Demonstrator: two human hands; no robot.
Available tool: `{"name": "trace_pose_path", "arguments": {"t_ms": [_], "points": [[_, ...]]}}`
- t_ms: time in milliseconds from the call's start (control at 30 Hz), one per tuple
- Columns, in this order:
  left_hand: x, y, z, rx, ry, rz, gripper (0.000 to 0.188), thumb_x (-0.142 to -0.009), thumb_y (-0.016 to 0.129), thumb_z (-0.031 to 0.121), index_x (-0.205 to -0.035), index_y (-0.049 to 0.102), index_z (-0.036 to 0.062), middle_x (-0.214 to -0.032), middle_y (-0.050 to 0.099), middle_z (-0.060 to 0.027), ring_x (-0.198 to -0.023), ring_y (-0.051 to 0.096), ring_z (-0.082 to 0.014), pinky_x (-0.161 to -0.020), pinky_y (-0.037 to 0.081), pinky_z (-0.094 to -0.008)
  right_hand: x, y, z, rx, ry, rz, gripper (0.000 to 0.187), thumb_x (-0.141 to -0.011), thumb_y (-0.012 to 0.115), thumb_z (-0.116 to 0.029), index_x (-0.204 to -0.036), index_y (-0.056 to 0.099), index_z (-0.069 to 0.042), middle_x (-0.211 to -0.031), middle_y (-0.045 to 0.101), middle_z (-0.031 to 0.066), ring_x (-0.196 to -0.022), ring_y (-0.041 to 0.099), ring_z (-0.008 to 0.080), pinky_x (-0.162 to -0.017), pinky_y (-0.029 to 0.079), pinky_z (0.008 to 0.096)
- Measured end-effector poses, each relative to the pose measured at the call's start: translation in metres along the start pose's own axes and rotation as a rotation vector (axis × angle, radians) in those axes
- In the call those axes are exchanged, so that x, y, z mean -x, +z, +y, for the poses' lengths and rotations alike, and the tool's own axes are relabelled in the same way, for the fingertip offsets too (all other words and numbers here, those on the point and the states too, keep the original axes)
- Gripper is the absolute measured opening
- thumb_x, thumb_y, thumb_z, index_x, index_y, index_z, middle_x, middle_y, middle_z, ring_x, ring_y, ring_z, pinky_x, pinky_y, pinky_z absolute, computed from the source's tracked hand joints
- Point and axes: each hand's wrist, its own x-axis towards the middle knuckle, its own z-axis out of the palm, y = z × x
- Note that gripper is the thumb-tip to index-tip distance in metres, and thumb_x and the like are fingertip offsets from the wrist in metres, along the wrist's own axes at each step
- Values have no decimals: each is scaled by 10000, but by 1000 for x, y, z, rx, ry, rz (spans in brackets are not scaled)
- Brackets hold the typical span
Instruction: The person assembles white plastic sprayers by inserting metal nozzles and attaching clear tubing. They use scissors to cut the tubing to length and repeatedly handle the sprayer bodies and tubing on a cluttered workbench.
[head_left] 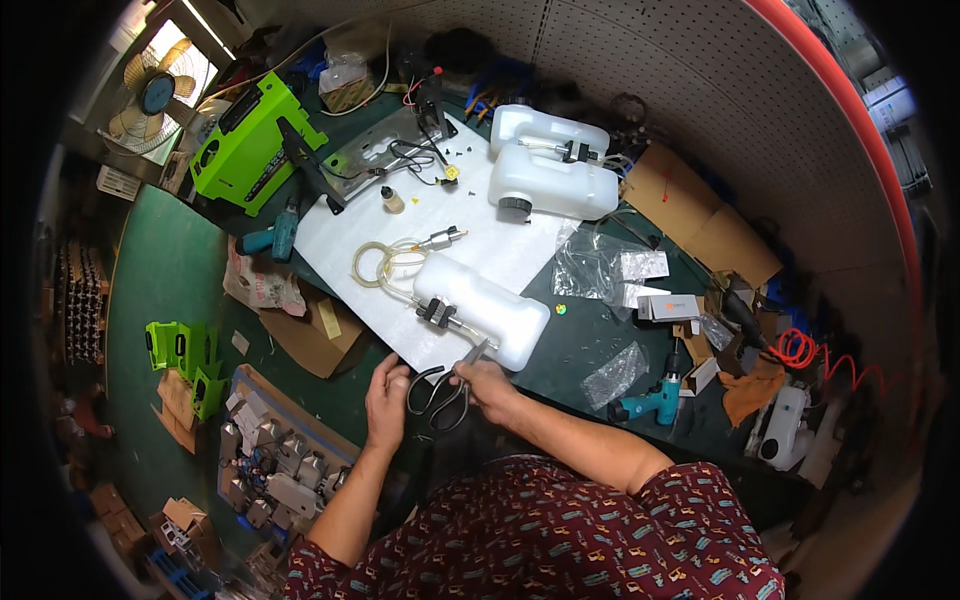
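Observation:
My right hand (487, 388) grips a pair of black-handled scissors (478, 353) around the pivot, with the finger loops toward me and the blades pointing away. The blade tips lie over the near end of a white plastic tank (490, 305), which rests on a white sheet (345, 255). A clear hose (372, 262) with a black clamp-like fitting (437, 313) runs along the tank, coils beyond it and ends at a metal cylindrical part (440, 240). My left hand (387, 402) is beside the scissor loops at the table's near edge, holding nothing, its fingers loosely bent and apart.
Two more white tanks (555, 182) lie at the back. A metal bracket with wires (385, 150), a small bottle (392, 200) and a green housing (250, 145) stand at the far left. Cordless drills (660, 395), plastic bags (595, 262) and cardboard (700, 215) lie around.

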Motion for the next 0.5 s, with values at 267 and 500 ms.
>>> {"name": "trace_pose_path", "arguments": {"t_ms": [267, 500], "points": [[17, 53, 43, -1371, 436, -282, 1090, -708, 882, 310, -1602, 315, 54, -1531, 403, -216, -1447, 368, -395, -1199, 255, -637, -5, 11, -8, -107, 49, 70, 195, -1078, 573, -256, -1017, 665, -95, -844, 628, -15, -672, 538, 103, -540, 385, 274], [-4, 64, 56, -1308, 288, -387, 1019, -685, 864, 299, -1560, 392, 78, -1390, 480, -233, -1336, 440, -402, -1079, 373, -575, 13, -11, -26, 21, 24, 23, 221, -1040, 639, -283, -1072, 678, -68, -925, 668, 24, -801, 627, 137, -659, 517, 275]]}}
